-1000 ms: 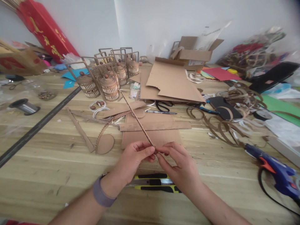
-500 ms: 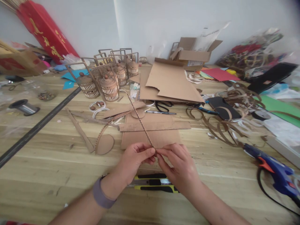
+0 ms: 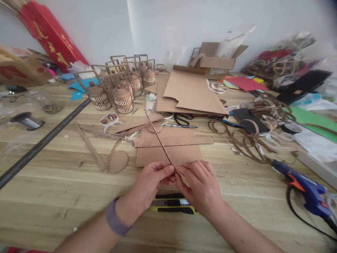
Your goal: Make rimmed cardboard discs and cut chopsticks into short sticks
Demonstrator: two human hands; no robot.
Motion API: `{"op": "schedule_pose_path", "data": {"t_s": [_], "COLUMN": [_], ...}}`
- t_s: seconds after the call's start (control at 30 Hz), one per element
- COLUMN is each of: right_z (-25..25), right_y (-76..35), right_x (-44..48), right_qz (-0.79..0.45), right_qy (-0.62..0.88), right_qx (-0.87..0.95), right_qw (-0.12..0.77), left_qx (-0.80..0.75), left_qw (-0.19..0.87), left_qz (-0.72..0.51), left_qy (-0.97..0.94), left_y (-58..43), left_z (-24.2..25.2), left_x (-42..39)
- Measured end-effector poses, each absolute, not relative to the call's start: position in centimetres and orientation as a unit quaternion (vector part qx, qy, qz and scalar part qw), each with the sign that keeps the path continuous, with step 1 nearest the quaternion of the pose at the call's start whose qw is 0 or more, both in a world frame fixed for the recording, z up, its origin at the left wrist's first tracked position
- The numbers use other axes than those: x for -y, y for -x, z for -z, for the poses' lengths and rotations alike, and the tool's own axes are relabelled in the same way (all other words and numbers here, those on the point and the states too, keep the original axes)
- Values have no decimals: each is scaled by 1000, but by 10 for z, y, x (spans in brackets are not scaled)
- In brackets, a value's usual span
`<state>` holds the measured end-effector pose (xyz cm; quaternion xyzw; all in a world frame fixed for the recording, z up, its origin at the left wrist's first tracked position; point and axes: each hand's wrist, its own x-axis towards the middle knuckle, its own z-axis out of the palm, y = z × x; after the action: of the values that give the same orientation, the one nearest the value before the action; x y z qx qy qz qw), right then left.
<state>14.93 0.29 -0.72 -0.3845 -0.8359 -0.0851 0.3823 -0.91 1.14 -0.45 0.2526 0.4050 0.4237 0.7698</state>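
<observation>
A thin strip of corrugated cardboard [image 3: 158, 137] stands out away from me, its fluted edge showing. My left hand [image 3: 155, 179] pinches its near end between thumb and forefinger. Right beside it, my right hand [image 3: 197, 181] pinches the same end; the fingertips of both hands nearly touch and hide that end. Under the hands lies a yellow and black utility knife [image 3: 172, 205], partly covered. Beyond them are flat cardboard pieces [image 3: 171, 156] and, to the left, a cardboard disc [image 3: 118, 161] with a curved fluted strip [image 3: 112, 151] along its edge.
Several small lidded cardboard pots with handles [image 3: 122, 100] stand at the back left. Large cardboard sheets [image 3: 189, 88], black-handled scissors [image 3: 182, 119] and a pen [image 3: 181, 126] lie ahead. On the right are curled brown strips [image 3: 247, 144] and a blue glue gun [image 3: 302, 189] with its cord.
The strip's far end has drawn nearer to me, so less of it extends beyond my fingers. Both hands keep their pinch in almost the same place.
</observation>
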Motion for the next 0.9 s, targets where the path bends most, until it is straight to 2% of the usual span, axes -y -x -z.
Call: {"op": "schedule_pose_path", "data": {"t_s": [0.9], "right_z": [6], "right_y": [-147], "right_x": [0], "right_qz": [126], "right_qy": [404], "right_qx": [833], "right_qw": [355], "left_qx": [-377], "left_qw": [803], "left_qz": [-423], "left_qy": [-182], "left_y": [5], "left_z": [5], "left_x": [-2]}}
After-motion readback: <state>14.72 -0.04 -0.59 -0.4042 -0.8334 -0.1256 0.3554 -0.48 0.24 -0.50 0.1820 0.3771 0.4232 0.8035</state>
